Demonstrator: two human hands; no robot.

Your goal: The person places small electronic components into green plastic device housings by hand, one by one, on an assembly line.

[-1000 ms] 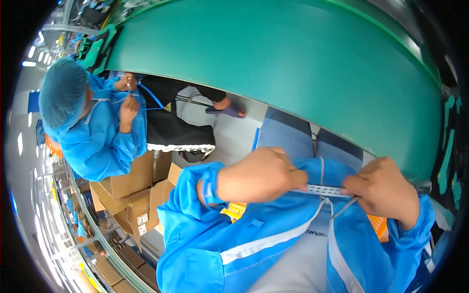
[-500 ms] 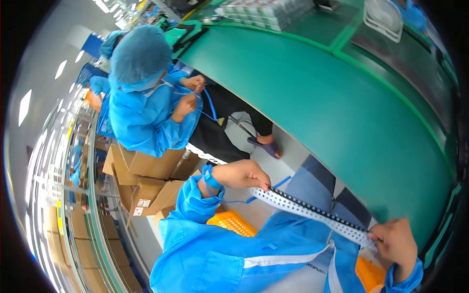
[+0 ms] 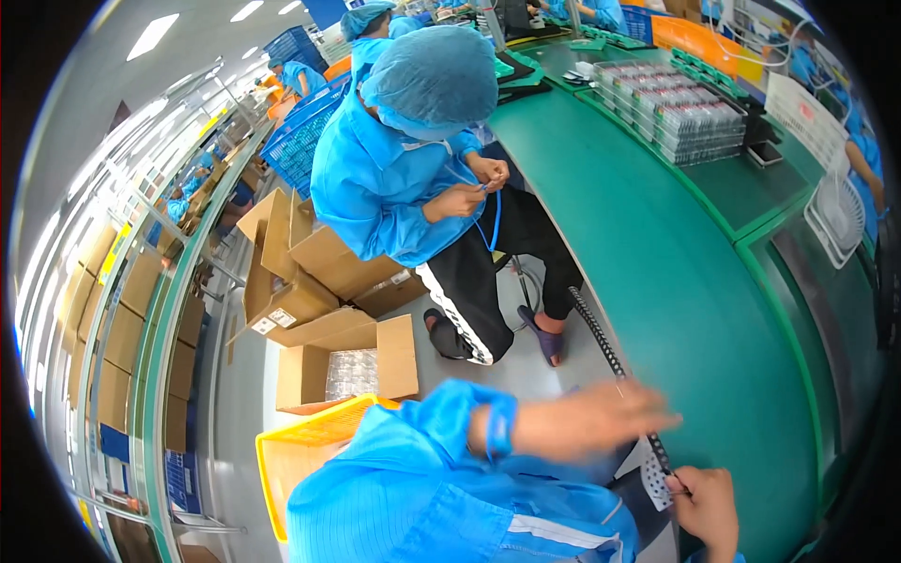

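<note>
My right hand (image 3: 709, 511), near the bench edge, is closed on the near end of a long narrow perforated strip (image 3: 599, 336). The strip shows black with pale dots, and a white dotted part (image 3: 654, 477) hangs by my right fingers. It runs away from me along the bench's edge, its far end beyond my left hand. My left hand (image 3: 596, 420) reaches across over the strip's middle, smeared by motion, so its grip on the strip is unclear. A blue band (image 3: 502, 424) circles my left wrist.
A green-topped bench (image 3: 676, 263) runs along the right, with stacked clear packs (image 3: 671, 113) farther back. A seated co-worker (image 3: 394, 178) in blue handles a blue cord. Open cardboard boxes (image 3: 399, 357) and a yellow crate (image 3: 272, 479) stand on the left.
The strip was stretched between both hands over my lap; now it extends forward along the bench edge. My left hand has moved right across it. The view has shifted, showing more boxes.
</note>
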